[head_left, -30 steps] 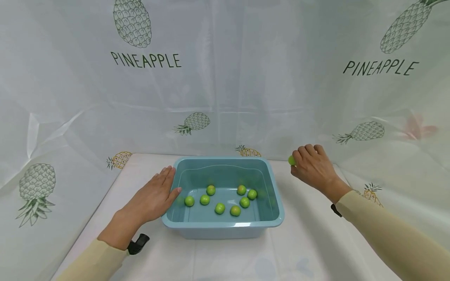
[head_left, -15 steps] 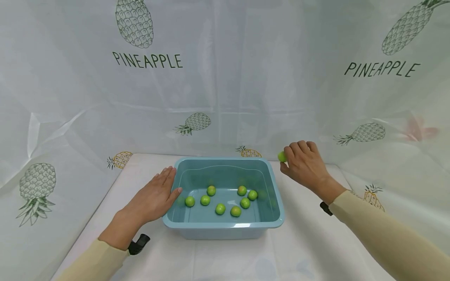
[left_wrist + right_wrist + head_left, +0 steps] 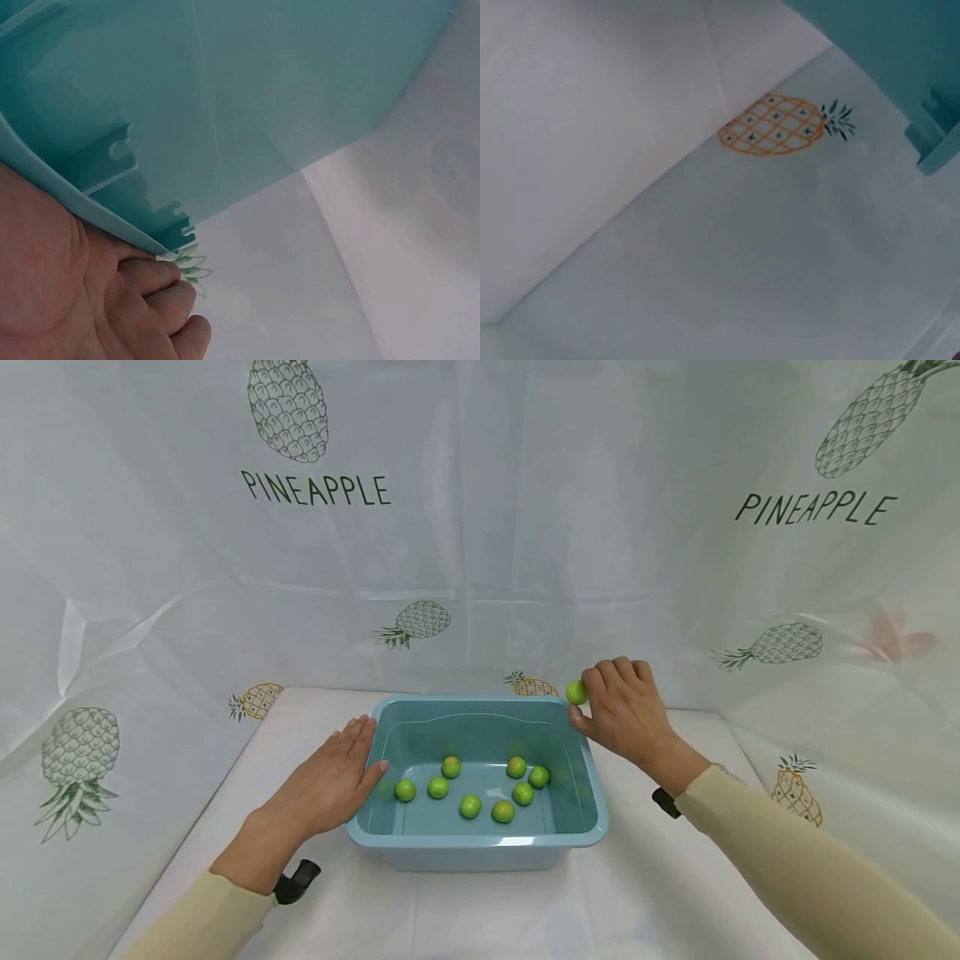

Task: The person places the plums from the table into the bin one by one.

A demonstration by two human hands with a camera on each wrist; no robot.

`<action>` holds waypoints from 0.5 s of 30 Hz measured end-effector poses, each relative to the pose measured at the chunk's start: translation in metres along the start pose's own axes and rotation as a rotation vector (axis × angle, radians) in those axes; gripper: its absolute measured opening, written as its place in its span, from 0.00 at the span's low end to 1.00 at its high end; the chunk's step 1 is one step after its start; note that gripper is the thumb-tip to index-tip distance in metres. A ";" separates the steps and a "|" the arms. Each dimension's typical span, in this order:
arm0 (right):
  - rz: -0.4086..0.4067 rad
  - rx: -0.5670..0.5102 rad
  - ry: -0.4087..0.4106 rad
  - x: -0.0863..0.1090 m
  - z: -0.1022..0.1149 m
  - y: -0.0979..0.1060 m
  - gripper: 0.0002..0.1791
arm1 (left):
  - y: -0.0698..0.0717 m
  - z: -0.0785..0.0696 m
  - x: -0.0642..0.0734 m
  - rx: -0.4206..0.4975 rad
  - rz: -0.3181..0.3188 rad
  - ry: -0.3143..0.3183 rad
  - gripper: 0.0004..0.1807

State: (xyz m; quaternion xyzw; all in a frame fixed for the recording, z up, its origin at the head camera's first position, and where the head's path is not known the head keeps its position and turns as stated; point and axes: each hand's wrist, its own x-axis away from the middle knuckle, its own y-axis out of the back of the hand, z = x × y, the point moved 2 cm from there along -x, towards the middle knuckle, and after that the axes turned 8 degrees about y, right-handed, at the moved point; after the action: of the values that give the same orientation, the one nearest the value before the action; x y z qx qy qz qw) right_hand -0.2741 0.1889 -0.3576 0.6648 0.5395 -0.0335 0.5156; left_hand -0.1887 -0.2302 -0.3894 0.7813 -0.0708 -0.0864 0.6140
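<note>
A light blue plastic basin (image 3: 480,841) stands on the table, with several small round green fruits (image 3: 470,806) spread over its floor. My left hand (image 3: 330,777) rests along the basin's left rim, fingers straight and thumb over the edge. In the left wrist view, that hand (image 3: 112,292) lies against the outside, just under the rim (image 3: 75,199). At the basin's back right corner, above the rim, my right hand (image 3: 622,710) pinches another green fruit (image 3: 577,692) between thumb and fingers. The right wrist view shows neither this fruit nor the fingers clearly.
A white cloth (image 3: 480,914) covers the table. Behind and beside it hangs a pale sheet (image 3: 555,543) printed with pineapples. Part of the basin's outer wall (image 3: 900,45) shows in the right wrist view.
My right hand has moved left with the green fruit, from right of the basin to its back right corner. My left hand and the fruits in the basin have stayed put.
</note>
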 end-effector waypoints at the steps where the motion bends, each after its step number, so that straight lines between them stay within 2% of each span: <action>1: -0.006 -0.006 0.000 -0.002 0.002 -0.001 0.22 | 0.000 0.000 0.000 0.001 0.000 0.000 0.40; 6: -0.014 -0.034 -0.013 -0.010 0.016 -0.004 0.22 | -0.001 0.000 0.000 0.004 -0.001 -0.001 0.40; 15: 0.020 -0.136 -0.038 -0.022 0.042 -0.006 0.24 | -0.001 0.000 0.000 0.006 -0.009 -0.002 0.40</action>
State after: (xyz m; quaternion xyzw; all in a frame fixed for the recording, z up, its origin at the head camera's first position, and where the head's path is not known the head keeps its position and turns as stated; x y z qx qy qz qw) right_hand -0.2659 0.1430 -0.3679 0.6330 0.5238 -0.0043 0.5700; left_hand -0.1890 -0.2303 -0.3900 0.7835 -0.0682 -0.0895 0.6111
